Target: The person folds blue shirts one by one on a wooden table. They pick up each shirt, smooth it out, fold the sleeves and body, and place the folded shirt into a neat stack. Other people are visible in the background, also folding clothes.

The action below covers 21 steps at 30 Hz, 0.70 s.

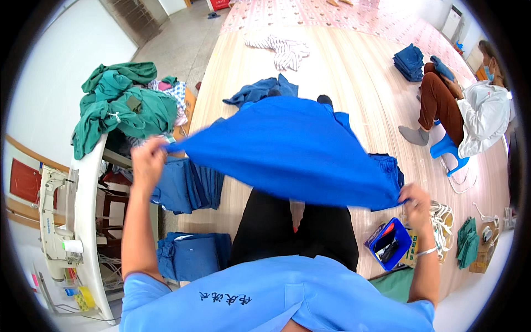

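Observation:
A bright blue cloth garment (282,153) is stretched between my two hands, above my black-trousered legs. My left hand (147,162) pinches its upper left end, near the piled green clothes. Its lower right corner is in the fingers of my right hand (415,203), just above a blue plastic basket (390,245) that holds small items. Beyond the garment lies a crumpled dark blue garment (259,90) on the wood-patterned surface. Folded blue garments (174,182) are stacked at the left, with another folded blue stack (193,253) nearer to me.
At the left, green clothes (132,108) are heaped beside a sewing machine (54,220). A striped cloth (286,50) lies further off. At the right, a person (483,112) in a mask sits on a blue stool (450,155) near folded blue garments (408,62). White cords (443,224) lie nearby.

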{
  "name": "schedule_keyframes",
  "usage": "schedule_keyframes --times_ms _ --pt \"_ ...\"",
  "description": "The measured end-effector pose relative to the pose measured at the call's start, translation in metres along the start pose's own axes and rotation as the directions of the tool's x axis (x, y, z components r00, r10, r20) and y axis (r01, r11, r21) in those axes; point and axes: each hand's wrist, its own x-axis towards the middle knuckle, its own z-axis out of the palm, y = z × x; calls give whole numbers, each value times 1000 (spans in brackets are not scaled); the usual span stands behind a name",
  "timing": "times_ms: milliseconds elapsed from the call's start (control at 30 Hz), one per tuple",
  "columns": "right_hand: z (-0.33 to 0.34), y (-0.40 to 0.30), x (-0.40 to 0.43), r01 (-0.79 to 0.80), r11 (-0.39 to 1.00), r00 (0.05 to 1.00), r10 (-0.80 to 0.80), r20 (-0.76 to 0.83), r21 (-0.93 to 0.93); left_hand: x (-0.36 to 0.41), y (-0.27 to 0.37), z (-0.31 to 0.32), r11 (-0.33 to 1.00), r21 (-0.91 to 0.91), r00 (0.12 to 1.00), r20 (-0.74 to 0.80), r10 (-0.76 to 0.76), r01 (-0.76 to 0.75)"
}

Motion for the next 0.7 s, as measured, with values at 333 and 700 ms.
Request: schedule_keyframes --times_ms 333,700 --pt "120 50 -116 -803 309 531 760 376 510 -179 -37 96 536 -465 696 307 -649 705" --pt "53 13 -94 -581 586 628 764 -147 565 -166 -26 48 457 -621 685 181 -706 636"
